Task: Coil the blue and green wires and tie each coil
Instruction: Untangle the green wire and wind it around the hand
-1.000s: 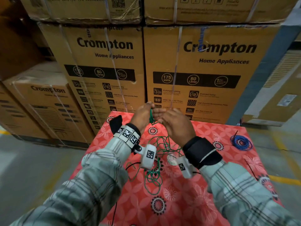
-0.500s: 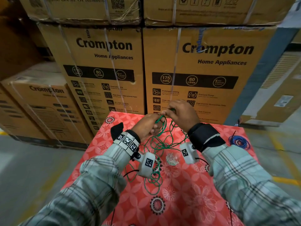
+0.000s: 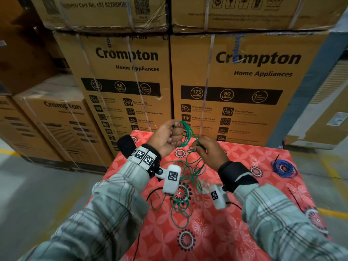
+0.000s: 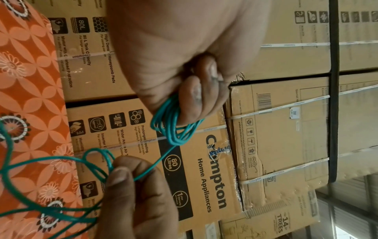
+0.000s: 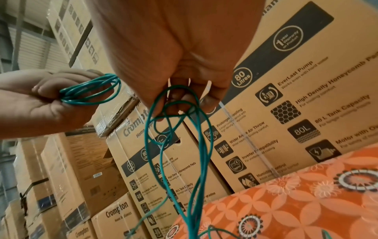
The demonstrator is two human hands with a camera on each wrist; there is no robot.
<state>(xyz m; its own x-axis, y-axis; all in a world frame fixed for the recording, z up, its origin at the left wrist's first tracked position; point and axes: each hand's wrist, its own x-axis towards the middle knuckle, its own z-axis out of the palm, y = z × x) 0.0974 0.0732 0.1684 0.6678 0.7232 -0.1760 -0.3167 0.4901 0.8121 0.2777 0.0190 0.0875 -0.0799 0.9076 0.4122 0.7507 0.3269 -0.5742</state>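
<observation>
My left hand (image 3: 170, 135) is raised above the table's far edge and grips a small coil of green wire (image 3: 186, 133) in its curled fingers (image 4: 192, 100); the loops (image 4: 169, 126) stick out past them. My right hand (image 3: 205, 149), just right and a little lower, pinches the loose green strand (image 4: 143, 173) between thumb and fingers (image 5: 184, 100). From there the rest of the green wire (image 3: 181, 206) hangs in tangled loops down to the cloth. The blue wire (image 3: 284, 168) lies coiled at the table's right side, away from both hands.
The table wears a red floral cloth (image 3: 216, 232). Tall stacked cardboard boxes (image 3: 244, 81) stand right behind it, with lower boxes (image 3: 52, 121) at the left. A black cable (image 3: 150, 194) and a thin dark strip (image 3: 293, 196) lie on the cloth. Grey floor lies on both sides.
My left hand has risen with the coil. My right hand has dropped from above the left hand to a spot right of and below it, still holding the strand.
</observation>
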